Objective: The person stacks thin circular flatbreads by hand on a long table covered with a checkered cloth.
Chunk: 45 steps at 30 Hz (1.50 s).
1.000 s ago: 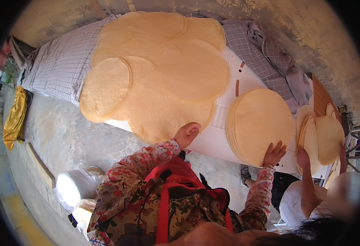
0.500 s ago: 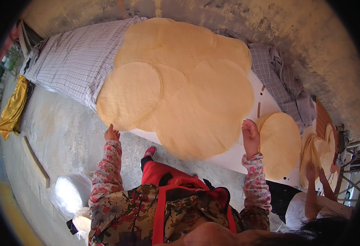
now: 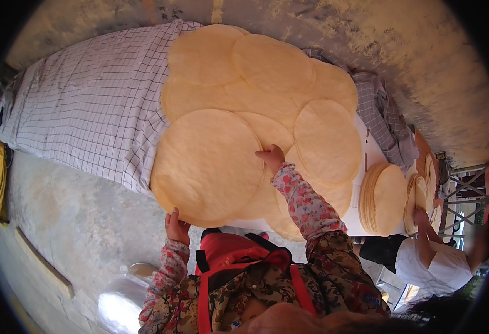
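Large, thin, round yellowish flatbreads overlap in piles across the white table. My right hand (image 3: 272,158) pinches the right edge of the big front-left flatbread (image 3: 208,164), fingers closed. At that flatbread's near-left edge, my left hand (image 3: 177,227) has its thumb up against the rim and its fingers curled, partly hidden below it. The lower edges of the pile show beneath this flatbread. Another round flatbread (image 3: 328,142) lies to the right of my right hand.
A checked white cloth (image 3: 89,106) covers the table's left part; a grey checked cloth (image 3: 381,106) lies bunched behind. To the right stands a flatbread stack (image 3: 382,199). Beyond it a co-worker in white (image 3: 428,264) handles more flatbreads. Clear plastic (image 3: 122,300) and a wooden plank (image 3: 44,261) lie at lower left.
My right hand has moved left from beside the right-hand stack to the front-left flatbread's edge. My left hand stays at its near edge. The whole view has shifted.
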### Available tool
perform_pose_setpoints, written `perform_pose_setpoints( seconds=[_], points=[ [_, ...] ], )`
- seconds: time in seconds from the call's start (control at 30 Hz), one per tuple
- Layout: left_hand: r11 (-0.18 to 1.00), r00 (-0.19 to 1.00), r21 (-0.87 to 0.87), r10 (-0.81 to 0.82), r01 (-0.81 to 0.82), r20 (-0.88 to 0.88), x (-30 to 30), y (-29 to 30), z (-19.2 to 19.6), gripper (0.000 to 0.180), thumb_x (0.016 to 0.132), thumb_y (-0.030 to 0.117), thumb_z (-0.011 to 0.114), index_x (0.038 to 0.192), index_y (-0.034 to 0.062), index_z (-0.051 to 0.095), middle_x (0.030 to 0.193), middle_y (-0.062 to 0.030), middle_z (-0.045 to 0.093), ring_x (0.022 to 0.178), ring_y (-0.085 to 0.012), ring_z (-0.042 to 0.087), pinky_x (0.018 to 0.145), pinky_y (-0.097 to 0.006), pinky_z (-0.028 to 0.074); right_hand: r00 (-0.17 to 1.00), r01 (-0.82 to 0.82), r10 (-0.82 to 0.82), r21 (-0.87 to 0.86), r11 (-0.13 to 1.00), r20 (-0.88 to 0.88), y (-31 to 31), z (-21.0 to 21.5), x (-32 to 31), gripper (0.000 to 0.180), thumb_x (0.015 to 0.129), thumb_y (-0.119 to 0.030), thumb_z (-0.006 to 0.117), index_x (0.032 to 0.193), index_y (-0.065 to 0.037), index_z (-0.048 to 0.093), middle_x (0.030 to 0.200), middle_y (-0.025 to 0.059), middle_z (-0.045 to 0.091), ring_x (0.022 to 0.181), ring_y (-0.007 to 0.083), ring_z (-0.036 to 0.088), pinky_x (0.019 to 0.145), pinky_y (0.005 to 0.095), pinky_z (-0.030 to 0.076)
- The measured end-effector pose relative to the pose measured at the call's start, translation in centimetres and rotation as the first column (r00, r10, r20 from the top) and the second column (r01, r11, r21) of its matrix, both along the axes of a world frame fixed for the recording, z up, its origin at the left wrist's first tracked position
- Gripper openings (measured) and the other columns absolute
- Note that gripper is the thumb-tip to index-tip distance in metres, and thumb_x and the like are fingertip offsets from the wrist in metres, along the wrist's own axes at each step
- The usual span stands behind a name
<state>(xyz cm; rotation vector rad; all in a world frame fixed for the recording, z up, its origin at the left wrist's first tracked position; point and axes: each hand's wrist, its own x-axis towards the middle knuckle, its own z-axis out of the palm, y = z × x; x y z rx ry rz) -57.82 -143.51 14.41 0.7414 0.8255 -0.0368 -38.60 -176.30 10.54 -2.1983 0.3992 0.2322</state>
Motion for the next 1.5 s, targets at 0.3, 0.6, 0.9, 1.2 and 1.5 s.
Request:
perform_pose_setpoints(
  seconds=[0.3, 0.6, 0.9, 1.2, 1.5],
  points=[
    [0.979, 0.981, 0.079, -0.185, 0.189, -0.061, 2.0, 2.2, -2.3, 0.024, 0.086, 0.015, 0.061, 0.108, 0.0068, 0.055, 0.102, -0.0094, 0.064, 0.092, -0.0237, 0.064, 0.076, -0.039, 0.056, 0.997, 0.07, -0.06, -0.181, 0.981, 0.058, 0.9, -2.0, 2.6, 0.031, 0.062, -0.022, 0.075, 0.074, 0.003, 0.062, 0.066, 0.0096, 0.063, 0.056, 0.0208, 0.06, 0.052, 0.0343, 0.048],
    [0.987, 0.983, 0.127, -0.081, 0.103, -0.165, 0.2, 2.8, -3.2, 0.025, 0.084, 0.028, 0.065, 0.1, 0.0108, 0.054, 0.088, -0.0031, 0.061, 0.079, -0.0189, 0.06, 0.069, -0.035, 0.051, 0.971, 0.023, 0.17, 0.771, 0.636, -0.169, 8.9, 10.9, 2.2, 0.023, 0.078, -0.007, 0.063, 0.101, -0.003, 0.062, 0.091, 0.0049, 0.065, 0.078, 0.0153, 0.063, 0.064, 0.0279, 0.053],
    [0.871, 0.945, -0.374, -0.324, 0.318, 0.049, -3.7, -5.6, 1.9, 0.053, 0.093, 0.05, 0.041, 0.113, 0.0017, 0.049, 0.104, -0.0134, 0.059, 0.102, -0.0283, 0.057, 0.09, -0.041, 0.047, 0.922, -0.354, -0.074, 0.904, 0.24, 0.381, 2.0, 32.7, -7.3, 0.029, 0.087, -0.008, 0.057, 0.115, -0.002, 0.055, 0.108, 0.0092, 0.063, 0.098, 0.0219, 0.062, 0.085, 0.036, 0.051],
    [0.673, 0.725, -0.274, -0.606, 0.686, 0.326, 4.8, -19.1, 2.0, 0.049, 0.093, 0.046, 0.044, 0.122, 0.0066, 0.047, 0.118, -0.0124, 0.057, 0.114, -0.0262, 0.051, 0.101, -0.042, 0.038, 0.655, 0.303, -0.754, 0.931, 0.204, -0.048, -10.1, 6.3, -25.6, 0.029, 0.089, -0.008, 0.055, 0.118, -0.008, 0.053, 0.11, 0.0056, 0.061, 0.095, 0.0183, 0.061, 0.077, 0.0342, 0.054],
    [0.691, 0.701, -0.115, -0.706, 0.713, 0.103, 5.6, -23.1, -2.2, 0.031, 0.091, 0.014, 0.047, 0.12, 0.0015, 0.048, 0.117, -0.0124, 0.058, 0.105, -0.0276, 0.059, 0.085, -0.042, 0.052, 0.755, 0.584, -0.389, -0.274, 0.764, 0.528, -9.4, 5.8, -31.8, 0.049, 0.072, -0.018, 0.074, 0.112, 0.001, 0.052, 0.106, 0.0174, 0.054, 0.095, 0.0306, 0.055, 0.08, 0.0409, 0.047]
  ],
)
